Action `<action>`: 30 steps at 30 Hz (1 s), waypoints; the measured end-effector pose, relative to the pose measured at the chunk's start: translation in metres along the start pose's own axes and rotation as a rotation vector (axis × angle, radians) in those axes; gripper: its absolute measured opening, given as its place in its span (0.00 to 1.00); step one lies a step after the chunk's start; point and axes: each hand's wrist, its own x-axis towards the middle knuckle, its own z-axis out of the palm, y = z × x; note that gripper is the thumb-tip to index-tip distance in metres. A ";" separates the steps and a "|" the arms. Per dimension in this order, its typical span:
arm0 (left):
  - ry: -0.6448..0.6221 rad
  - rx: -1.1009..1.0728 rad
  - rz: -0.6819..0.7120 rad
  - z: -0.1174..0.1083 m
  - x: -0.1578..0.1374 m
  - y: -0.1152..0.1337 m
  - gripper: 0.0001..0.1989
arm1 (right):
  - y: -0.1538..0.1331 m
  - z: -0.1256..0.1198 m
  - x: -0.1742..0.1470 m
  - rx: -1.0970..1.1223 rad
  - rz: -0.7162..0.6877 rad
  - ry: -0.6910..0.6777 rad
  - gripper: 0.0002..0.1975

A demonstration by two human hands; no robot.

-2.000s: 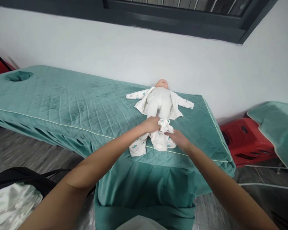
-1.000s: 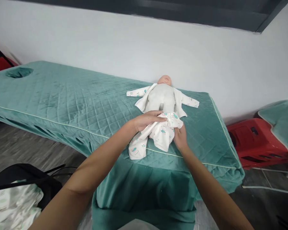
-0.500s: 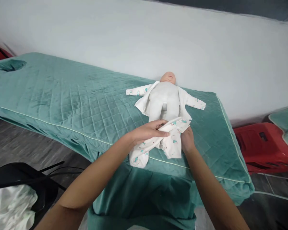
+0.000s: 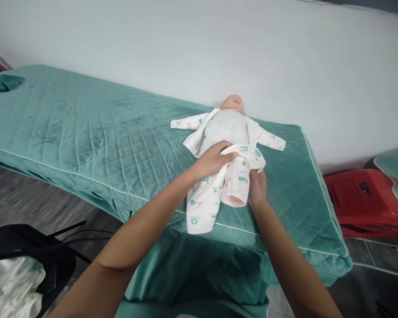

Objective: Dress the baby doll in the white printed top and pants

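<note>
A baby doll (image 4: 225, 126) lies on its back, head toward the wall, its white printed jacket (image 4: 192, 141) spread open with both sleeves on the arms. White baby pants (image 4: 204, 212) with a teal print cover the doll's legs up to about the hips. My left hand (image 4: 214, 160) pinches the waistband between thumb and fingers on the left side. On the right side, my right hand (image 4: 258, 187) has its fingers partly hidden under the bunched waistband. A pinkish foot end shows inside the right pant leg's opening; the left leg lies flatter toward the edge.
A green quilted massage bed (image 4: 112, 145) with a face hole at far left stands against the white wall (image 4: 135, 44). At lower left, white cloth (image 4: 15, 282) lies on a black chair (image 4: 58, 265). A red plastic stool (image 4: 365, 203) stands right of the bed.
Both hands have drawn the pants farther up the doll's legs toward its belly. The right pant leg now shows a round opening with the foot end inside. The view has shifted slightly.
</note>
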 end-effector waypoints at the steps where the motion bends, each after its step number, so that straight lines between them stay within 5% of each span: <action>1: 0.008 0.010 0.017 -0.002 0.004 -0.002 0.13 | 0.000 0.002 0.005 -0.015 -0.050 0.019 0.19; 6: 0.114 0.110 0.099 -0.010 0.023 -0.009 0.12 | 0.003 0.009 0.038 -0.171 -0.214 0.040 0.18; 13: 0.271 -0.045 0.054 -0.025 0.030 -0.029 0.12 | 0.018 0.009 0.053 -0.259 -0.165 0.105 0.11; 18: 0.151 -0.457 -0.071 -0.034 0.018 -0.049 0.18 | -0.024 0.013 0.052 -0.283 -0.281 -0.221 0.14; 23: 0.131 -0.531 -0.055 -0.036 0.014 -0.058 0.20 | -0.077 0.043 0.078 -0.390 -0.036 -0.837 0.14; 25: 0.131 -0.542 -0.052 -0.036 0.012 -0.060 0.21 | -0.078 0.050 0.087 -0.354 0.024 -0.892 0.12; 30: 0.010 -0.566 -0.054 -0.041 0.008 -0.061 0.25 | -0.048 0.045 0.090 0.035 0.165 -0.714 0.11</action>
